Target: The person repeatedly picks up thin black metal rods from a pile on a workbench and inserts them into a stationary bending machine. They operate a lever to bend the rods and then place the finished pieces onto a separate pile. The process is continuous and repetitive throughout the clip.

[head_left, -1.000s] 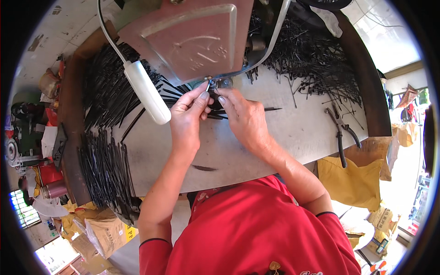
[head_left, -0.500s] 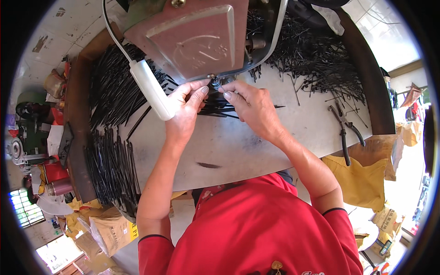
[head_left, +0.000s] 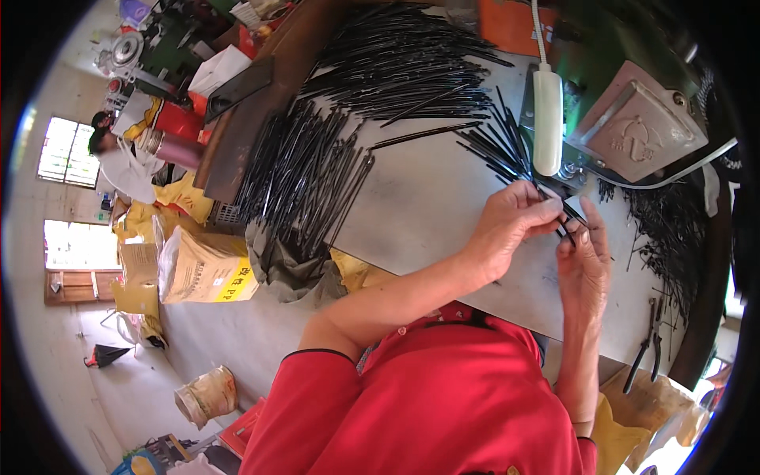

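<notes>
Near one lamp, two hands at black rods, count unclear

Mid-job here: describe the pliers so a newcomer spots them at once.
Start at the pale table and follow it to the right, to the heap of thin black rods. At that heap's near end, by the table's edge, lie the pliers. Unlike the single, slim rods, they have two thick black handles that spread apart.
</notes>
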A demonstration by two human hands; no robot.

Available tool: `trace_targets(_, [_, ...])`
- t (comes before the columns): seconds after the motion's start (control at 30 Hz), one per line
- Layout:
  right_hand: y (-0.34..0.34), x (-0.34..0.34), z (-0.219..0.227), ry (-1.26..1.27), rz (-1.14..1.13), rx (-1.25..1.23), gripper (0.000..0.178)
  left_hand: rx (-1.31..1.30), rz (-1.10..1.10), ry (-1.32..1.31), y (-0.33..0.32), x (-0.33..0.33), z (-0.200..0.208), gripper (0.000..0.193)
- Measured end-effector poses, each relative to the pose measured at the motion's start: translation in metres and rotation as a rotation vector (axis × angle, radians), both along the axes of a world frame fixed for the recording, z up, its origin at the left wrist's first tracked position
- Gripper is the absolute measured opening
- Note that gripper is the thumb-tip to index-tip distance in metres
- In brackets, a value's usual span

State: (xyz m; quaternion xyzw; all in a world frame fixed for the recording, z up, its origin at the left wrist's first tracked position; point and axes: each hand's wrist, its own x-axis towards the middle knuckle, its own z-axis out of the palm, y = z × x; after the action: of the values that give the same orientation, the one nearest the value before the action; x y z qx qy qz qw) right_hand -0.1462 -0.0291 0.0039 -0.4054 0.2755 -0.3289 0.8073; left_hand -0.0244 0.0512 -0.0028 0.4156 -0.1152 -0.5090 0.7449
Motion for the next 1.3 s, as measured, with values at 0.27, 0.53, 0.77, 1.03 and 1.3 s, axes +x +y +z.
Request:
trace_targets(0.27, [0.000, -0.031, -0.017, -0.050, 0.001, 0.124, 0.014, 0.467, 0.300, -1.709, 0.099, 0.045, -0.014, 0.070])
trace_targets(0.53, [0.015, -0.058, 0.023, 0.485, 0.055, -0.694, 0.017, 1.505, 0.278, -2.102, 0.212, 0.142, -0.039, 0.060])
trace_targets(0.77, [0.033, -0.054, 0.018, 0.731, 0.213, -1.649, 0.057, 1.518, 0.276, -2.139, 0.226, 0.180, -0.027, 0.059])
trace_targets(1.03, [0.014, -0.043, -0.006, 0.632, 0.139, -1.472, 0.011, 0.845, 0.416, -1.925, 0.138, 0.129, 0.018, 0.028])
trace_targets(1.3, [0.003, -0.032, -0.011, 0.676, 0.140, -1.130, 0.010, 0.579, 0.418, -1.954, -0.021, 0.149, 0.006, 0.010])
